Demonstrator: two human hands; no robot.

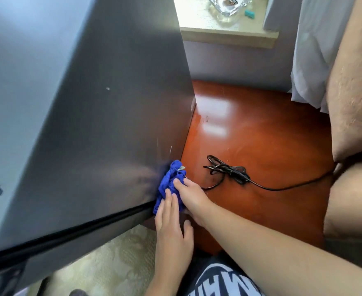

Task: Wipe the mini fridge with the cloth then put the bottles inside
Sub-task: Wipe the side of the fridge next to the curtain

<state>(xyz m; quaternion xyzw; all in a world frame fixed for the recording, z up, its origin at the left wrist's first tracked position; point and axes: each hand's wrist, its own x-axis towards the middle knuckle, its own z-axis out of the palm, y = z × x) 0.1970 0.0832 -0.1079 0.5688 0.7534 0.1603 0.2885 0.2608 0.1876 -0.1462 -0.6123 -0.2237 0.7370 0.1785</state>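
The grey mini fridge (103,116) fills the left half of the head view, its side panel facing me and its door seam running along the bottom left. A crumpled blue cloth (169,180) is pushed against the panel's lower right corner, close to the floor. My left hand (171,218) presses on the cloth's lower part with straight fingers. My right hand (189,194) grips the cloth from the right, thumb on top; its other fingers are hidden. No bottles are in view.
A tangled black power cord (229,173) lies on the glossy wooden floor (261,135) right of the fridge. A beige upholstered seat (355,124) and a white curtain (312,60) stand at the right. A stone ledge (229,35) carries a glass dish. Patterned carpet (111,263) lies below.
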